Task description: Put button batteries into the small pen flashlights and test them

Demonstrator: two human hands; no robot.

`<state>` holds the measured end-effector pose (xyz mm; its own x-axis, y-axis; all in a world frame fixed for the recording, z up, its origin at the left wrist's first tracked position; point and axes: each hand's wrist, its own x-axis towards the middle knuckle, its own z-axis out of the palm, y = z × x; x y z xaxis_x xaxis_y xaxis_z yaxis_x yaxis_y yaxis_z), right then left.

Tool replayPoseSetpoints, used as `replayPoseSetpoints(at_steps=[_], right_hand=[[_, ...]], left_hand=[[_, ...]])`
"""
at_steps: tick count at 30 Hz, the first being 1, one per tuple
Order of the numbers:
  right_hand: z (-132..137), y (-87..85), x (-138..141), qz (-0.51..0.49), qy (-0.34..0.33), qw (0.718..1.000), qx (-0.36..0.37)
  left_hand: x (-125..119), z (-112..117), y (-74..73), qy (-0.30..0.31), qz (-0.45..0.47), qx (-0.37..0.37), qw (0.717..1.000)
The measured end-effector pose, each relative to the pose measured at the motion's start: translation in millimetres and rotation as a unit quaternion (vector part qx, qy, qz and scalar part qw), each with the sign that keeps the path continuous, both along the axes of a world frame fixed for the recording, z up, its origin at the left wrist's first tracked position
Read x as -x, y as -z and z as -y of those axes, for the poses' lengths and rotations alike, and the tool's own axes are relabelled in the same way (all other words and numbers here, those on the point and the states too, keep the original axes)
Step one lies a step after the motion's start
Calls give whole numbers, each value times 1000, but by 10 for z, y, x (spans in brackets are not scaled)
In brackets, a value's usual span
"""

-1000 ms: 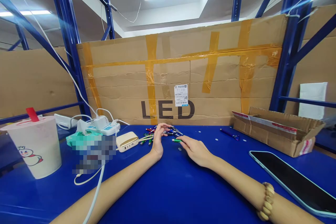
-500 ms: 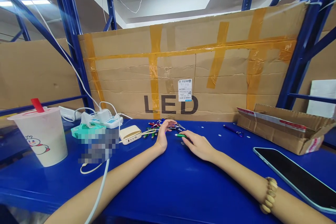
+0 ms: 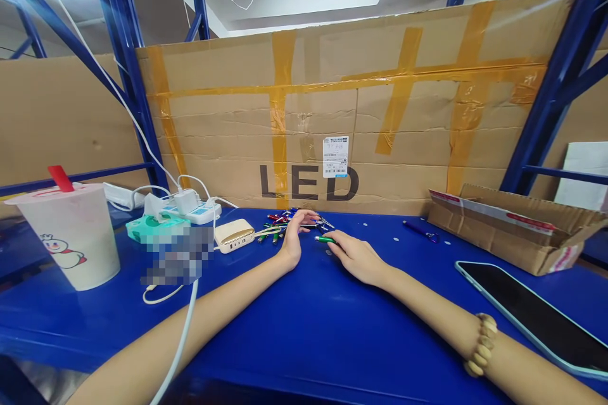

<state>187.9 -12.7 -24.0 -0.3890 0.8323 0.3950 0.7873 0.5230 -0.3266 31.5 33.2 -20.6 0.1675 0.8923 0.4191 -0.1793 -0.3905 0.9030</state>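
A heap of small coloured pens (image 3: pixel 279 228), red, green and blue, lies on the blue table (image 3: pixel 308 329) below the big cardboard sheet marked LED. My left hand (image 3: pixel 294 235) stands on its edge beside the heap, fingers curled over the pens and touching them. My right hand (image 3: pixel 354 255) lies palm down just to the right, its fingertips on a green pen (image 3: pixel 323 239). A bead bracelet is on my right wrist.
A white drink cup (image 3: pixel 69 237) with a red straw stands at the left. A gold power bank (image 3: pixel 234 235), a power strip (image 3: pixel 190 210) and white cables lie left of the pens. An open cardboard box (image 3: pixel 513 231), a dark tablet (image 3: pixel 536 316) and a purple pen (image 3: pixel 420 231) lie at the right.
Both hands stay at the pen heap, almost unmoved. The camera has tilted up and back a little, so the table's things sit slightly higher in view.
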Motion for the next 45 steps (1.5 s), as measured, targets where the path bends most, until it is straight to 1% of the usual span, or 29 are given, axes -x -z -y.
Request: replayPoseSetpoints(at_steps=[12, 16, 20, 29, 38, 45], right_hand=[[58, -62, 33, 4, -17, 1000, -1], [49, -65, 28, -3, -7, 1000, 1], [42, -62, 24, -6, 7, 1000, 2], [49, -47, 24, 2, -25, 1000, 6], [30, -49, 18, -29, -14, 999, 6], [12, -19, 4, -38, -21, 999, 3]], left_hand=[[0, -3, 2, 16, 0, 7, 1000], [-2, -2, -1, 16, -1, 8, 1000], [-1, -6, 2, 21, 1, 6, 1000], [-2, 2, -9, 23, 3, 8, 1000], [-3, 21, -22, 20, -4, 4, 1000], [2, 4, -9, 22, -15, -6, 1000]])
